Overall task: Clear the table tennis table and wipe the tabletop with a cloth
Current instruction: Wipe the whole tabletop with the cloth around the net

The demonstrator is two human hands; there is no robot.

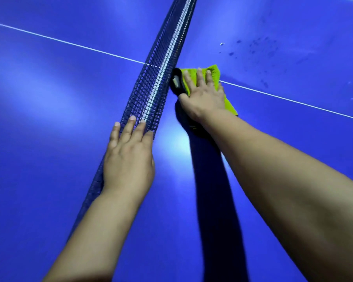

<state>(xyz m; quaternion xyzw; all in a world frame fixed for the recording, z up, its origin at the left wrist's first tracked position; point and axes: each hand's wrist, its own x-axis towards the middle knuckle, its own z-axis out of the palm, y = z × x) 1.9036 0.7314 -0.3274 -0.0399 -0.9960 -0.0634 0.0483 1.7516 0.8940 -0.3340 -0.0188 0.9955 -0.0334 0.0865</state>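
The blue table tennis tabletop (273,139) fills the view, split by a dark net (161,64) with a white top band. My right hand (204,92) lies flat with straight fingers on a bright green cloth (213,72), pressing it onto the table just right of the net, on the white centre line (293,100). A dark edge of the cloth (176,82) sticks out beside the thumb. My left hand (128,157) rests with straight fingers against the net's top edge, nearer to me.
Wet drops and smudges (252,47) dot the tabletop beyond the cloth, to the upper right. My right arm casts a dark shadow (214,200) on the table between both arms. The white centre line continues on the net's left side (69,43).
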